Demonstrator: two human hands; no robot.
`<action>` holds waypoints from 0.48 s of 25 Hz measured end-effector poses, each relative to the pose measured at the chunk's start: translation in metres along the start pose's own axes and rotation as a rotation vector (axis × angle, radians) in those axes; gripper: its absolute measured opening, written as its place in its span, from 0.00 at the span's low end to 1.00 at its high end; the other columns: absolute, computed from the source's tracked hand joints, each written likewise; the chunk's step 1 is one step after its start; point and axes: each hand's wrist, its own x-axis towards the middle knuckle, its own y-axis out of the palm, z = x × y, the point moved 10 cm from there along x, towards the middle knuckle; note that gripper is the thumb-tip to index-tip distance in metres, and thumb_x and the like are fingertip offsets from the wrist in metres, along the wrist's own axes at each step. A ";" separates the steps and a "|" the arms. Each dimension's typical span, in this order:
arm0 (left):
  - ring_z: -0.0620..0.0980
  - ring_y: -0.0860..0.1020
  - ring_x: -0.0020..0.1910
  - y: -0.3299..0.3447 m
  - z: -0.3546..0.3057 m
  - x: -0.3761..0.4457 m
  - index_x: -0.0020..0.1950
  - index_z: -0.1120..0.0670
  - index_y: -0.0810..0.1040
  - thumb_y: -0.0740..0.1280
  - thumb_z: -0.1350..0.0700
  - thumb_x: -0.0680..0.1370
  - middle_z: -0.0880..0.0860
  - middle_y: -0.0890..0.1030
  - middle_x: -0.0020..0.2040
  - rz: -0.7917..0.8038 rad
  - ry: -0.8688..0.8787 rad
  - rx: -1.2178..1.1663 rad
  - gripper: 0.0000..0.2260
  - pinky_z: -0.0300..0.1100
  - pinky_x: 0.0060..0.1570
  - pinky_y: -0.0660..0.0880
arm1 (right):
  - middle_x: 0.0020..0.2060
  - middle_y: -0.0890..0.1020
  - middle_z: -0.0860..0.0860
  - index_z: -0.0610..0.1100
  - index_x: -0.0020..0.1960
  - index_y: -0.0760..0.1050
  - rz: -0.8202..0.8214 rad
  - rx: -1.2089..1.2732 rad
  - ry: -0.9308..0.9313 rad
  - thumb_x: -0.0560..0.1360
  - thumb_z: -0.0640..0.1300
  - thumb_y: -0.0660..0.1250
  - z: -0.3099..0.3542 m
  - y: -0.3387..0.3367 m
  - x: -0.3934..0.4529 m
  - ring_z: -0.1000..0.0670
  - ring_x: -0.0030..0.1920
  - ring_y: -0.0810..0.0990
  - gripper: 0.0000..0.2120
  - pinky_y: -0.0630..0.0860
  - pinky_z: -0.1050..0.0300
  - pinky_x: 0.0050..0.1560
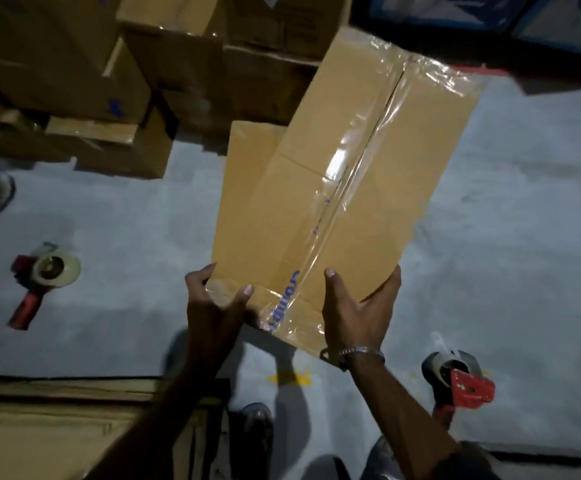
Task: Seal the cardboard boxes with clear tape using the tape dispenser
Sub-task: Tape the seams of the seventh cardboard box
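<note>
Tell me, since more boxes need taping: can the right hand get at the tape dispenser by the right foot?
Probably not right away. The right hand grips the taped box along with the left hand. The tape dispenser lies unobstructed on the floor nearby.

Both arms reach forward, bare forearms angled in from below. Left hand [216,299] grips near corner of box [344,188], thumb on top, fingers curled under. Right hand [358,313] clamps near edge too, thumb up top, palm spread underneath, bracelet on wrist.
</note>
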 end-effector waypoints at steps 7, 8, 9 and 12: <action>0.44 0.83 0.49 -0.062 0.017 -0.008 0.55 0.25 0.73 0.80 0.54 0.74 0.45 0.83 0.50 -0.072 -0.038 0.015 0.26 0.51 0.53 0.82 | 0.67 0.75 0.55 0.55 0.76 0.63 0.127 -0.189 -0.052 0.64 0.59 0.82 0.028 0.052 -0.025 0.52 0.65 0.77 0.46 0.77 0.47 0.64; 0.36 0.82 0.47 -0.061 0.014 -0.004 0.51 0.21 0.73 0.81 0.58 0.73 0.41 0.83 0.45 -0.060 -0.069 0.025 0.31 0.41 0.51 0.81 | 0.68 0.74 0.54 0.55 0.76 0.62 0.170 -0.213 -0.055 0.63 0.59 0.82 0.031 0.061 -0.017 0.51 0.66 0.76 0.48 0.77 0.48 0.65; 0.33 0.81 0.45 -0.062 0.013 0.002 0.49 0.19 0.73 0.81 0.59 0.72 0.40 0.83 0.42 -0.066 -0.068 0.050 0.33 0.39 0.50 0.81 | 0.69 0.74 0.54 0.55 0.76 0.60 0.228 -0.240 -0.063 0.63 0.59 0.82 0.038 0.074 -0.009 0.51 0.66 0.76 0.49 0.76 0.50 0.65; 0.51 0.80 0.56 -0.072 0.025 0.019 0.53 0.24 0.67 0.78 0.42 0.71 0.53 0.78 0.53 -0.103 -0.088 0.118 0.23 0.63 0.58 0.77 | 0.67 0.75 0.53 0.54 0.77 0.57 0.421 -0.341 -0.083 0.62 0.60 0.81 0.047 0.121 0.016 0.48 0.64 0.77 0.52 0.77 0.48 0.62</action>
